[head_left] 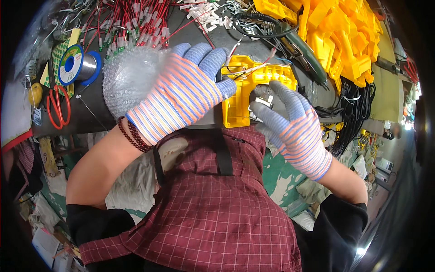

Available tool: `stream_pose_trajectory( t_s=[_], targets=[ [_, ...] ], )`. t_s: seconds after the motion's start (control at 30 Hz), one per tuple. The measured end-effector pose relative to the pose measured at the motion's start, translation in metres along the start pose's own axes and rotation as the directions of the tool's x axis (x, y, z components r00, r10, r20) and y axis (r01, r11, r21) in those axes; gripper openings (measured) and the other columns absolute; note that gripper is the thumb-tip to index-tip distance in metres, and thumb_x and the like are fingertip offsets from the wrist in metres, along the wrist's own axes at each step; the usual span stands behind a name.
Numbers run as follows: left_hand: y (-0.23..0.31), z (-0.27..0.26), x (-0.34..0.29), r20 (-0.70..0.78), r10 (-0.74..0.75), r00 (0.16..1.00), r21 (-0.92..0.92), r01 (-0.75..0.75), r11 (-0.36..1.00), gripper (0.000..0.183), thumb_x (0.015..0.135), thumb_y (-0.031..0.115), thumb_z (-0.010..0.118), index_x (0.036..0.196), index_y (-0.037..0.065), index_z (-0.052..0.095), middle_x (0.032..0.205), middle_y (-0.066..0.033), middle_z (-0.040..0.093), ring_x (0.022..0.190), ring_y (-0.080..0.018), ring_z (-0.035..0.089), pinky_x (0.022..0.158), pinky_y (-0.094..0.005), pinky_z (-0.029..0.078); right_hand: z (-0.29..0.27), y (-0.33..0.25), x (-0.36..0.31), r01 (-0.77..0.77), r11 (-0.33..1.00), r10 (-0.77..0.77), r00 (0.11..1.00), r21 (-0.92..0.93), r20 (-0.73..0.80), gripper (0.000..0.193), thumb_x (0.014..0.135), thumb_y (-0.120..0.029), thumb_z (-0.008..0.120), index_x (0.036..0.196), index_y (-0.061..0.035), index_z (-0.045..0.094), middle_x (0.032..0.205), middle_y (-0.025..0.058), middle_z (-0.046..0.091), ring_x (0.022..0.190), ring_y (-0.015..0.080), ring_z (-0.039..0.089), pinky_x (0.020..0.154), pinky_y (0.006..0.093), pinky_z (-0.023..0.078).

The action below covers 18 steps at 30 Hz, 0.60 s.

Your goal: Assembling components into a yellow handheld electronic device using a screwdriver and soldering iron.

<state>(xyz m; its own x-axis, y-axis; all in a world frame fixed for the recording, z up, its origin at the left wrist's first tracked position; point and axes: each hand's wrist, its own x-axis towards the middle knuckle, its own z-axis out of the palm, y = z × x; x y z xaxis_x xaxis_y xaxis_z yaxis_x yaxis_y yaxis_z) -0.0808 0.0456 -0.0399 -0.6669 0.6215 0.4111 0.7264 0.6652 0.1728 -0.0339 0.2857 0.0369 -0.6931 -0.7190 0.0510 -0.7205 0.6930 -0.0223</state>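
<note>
A yellow plastic tool housing, shaped with a handle and an open inside, lies at the table's near edge with white, red and blue wires across its top. My left hand, in a striped glove with blue-grey fingers, is at its left side. Thumb and fingers close there around something dark, mostly hidden. To the right of the housing's handle, my right hand, gloved alike, pinches a small white and silver part between thumb and fingers. The part's exact kind cannot be made out.
Bubble wrap, a solder wire spool and orange-handled scissors lie left. Red-wired lights and white connectors are at the back. A dark green power tool, piled yellow housings and black cables occupy the right.
</note>
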Motion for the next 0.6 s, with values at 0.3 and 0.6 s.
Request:
stream_pose_trajectory(
  t_s=[0.3, 0.6],
  targets=[
    [0.003, -0.004, 0.001, -0.016, 0.014, 1.0, 0.008, -0.014, 1.0, 0.044, 0.082, 0.029, 0.066, 0.117, 0.002, 0.064, 0.109, -0.0174, 0.06, 0.101, -0.0347, 0.057, 0.088, -0.047, 0.044, 0.012, -0.001, 0.004, -0.096, 0.914, 0.069, 0.994, 0.394, 0.083, 0.03, 0.078, -0.018, 0.065, 0.108, -0.0168, 0.067, 0.111, 0.0118, 0.063, 0.087, 0.0302, 0.066, 0.074, 0.0403, 0.056],
    [-0.001, -0.003, 0.0, -0.017, 0.066, 0.998, 0.028, -0.065, 0.997, 0.04, 0.081, 0.029, 0.067, 0.114, 0.005, 0.066, 0.112, -0.0162, 0.06, 0.102, -0.0334, 0.057, 0.087, -0.0468, 0.045, 0.021, -0.004, 0.006, 0.098, 0.995, -0.099, 0.982, -0.017, -0.158, 0.03, 0.074, -0.021, 0.069, 0.103, -0.0187, 0.068, 0.104, 0.0066, 0.063, 0.096, 0.0275, 0.061, 0.082, 0.0414, 0.049]
  ],
)
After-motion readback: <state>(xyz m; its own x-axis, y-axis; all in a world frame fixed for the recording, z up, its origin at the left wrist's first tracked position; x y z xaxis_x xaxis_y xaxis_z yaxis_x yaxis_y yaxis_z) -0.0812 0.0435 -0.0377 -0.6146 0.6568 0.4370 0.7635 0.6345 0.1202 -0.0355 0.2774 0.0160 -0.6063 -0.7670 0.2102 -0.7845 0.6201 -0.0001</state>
